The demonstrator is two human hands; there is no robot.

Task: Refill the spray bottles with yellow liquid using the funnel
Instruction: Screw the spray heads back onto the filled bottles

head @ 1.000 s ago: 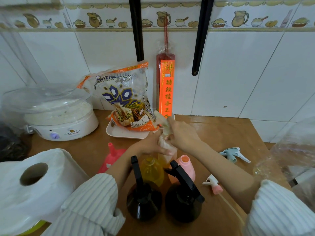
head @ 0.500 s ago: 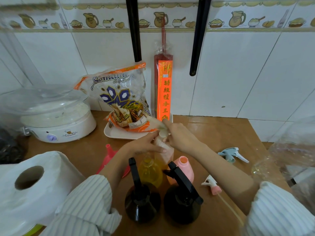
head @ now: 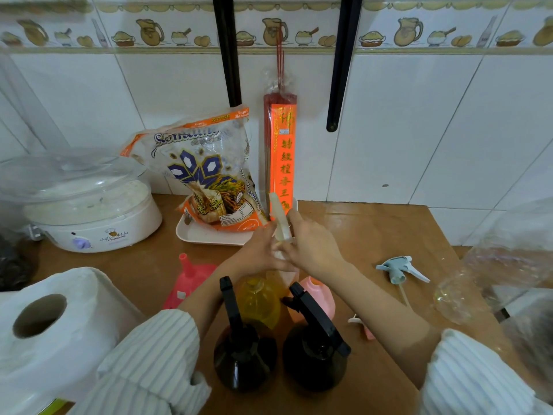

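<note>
My left hand (head: 258, 253) grips the neck of a pale translucent spray bottle (head: 288, 275) standing at mid table. Fingers of my right hand (head: 311, 247) curl round its whitish spray head (head: 279, 217), which sticks up above both hands. In front of it stand a bottle of yellow liquid (head: 258, 301) and an open pink bottle (head: 318, 295). Two dark spray bottles (head: 244, 354) (head: 314, 357) with black trigger heads stand nearest me. The pink funnel (head: 188, 281) lies on its side to the left.
A blue-grey spray head (head: 399, 269) and a pink-white one (head: 360, 324) lie loose on the right. A rice bag on a white tray (head: 206, 235), an incense pack (head: 281, 157), a white steamer (head: 86, 205), a paper roll (head: 51, 324) and crumpled plastic (head: 502, 265) ring the table.
Both hands have stayed on the pale spray bottle and its head, shifting only slightly. The view has drifted a little.
</note>
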